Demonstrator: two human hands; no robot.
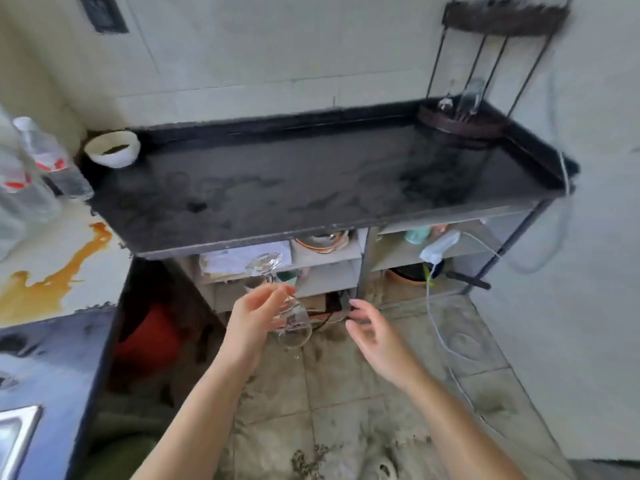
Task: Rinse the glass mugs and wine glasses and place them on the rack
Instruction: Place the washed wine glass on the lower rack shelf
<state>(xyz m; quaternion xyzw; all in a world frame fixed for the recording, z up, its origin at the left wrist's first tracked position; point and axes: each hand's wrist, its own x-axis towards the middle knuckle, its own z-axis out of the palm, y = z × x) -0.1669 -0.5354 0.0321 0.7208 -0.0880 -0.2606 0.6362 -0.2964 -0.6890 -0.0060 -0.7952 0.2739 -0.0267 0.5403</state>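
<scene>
our left hand [258, 318] holds 1 wine glass [277, 299] upside down, fingers curled round the stem and the top of the bowl, so the foot points up towards the shelves and the open rim hangs down over the floor tiles. our right hand [372, 336] is just beside it, fingers loosely spread and gripping nothing, not touching the glass as far as we can see. the glass is in the air in front of the black counter [311, 188], well apart from the rack [462, 121] that stands at the counter's far right corner, where at least 1 clear glass piece already sits among the prongs; how many, we cannot tell through the blur.

we judge the step in hand to be carrying this glass to the rack. to do it well, we would keep it inverted so the water goes on draining, and keep the hold low on the stem near the bowl, where a wet glass is steadiest. the free right hand could support the bowl or take over, since the rack lies to the right and far back. we should lift clear of the counter's front edge, which is close above the foot. at the rack, we would pick a free spot away from the glass already there, lower the rim gently, and let go only once it sits without rocking.
</scene>
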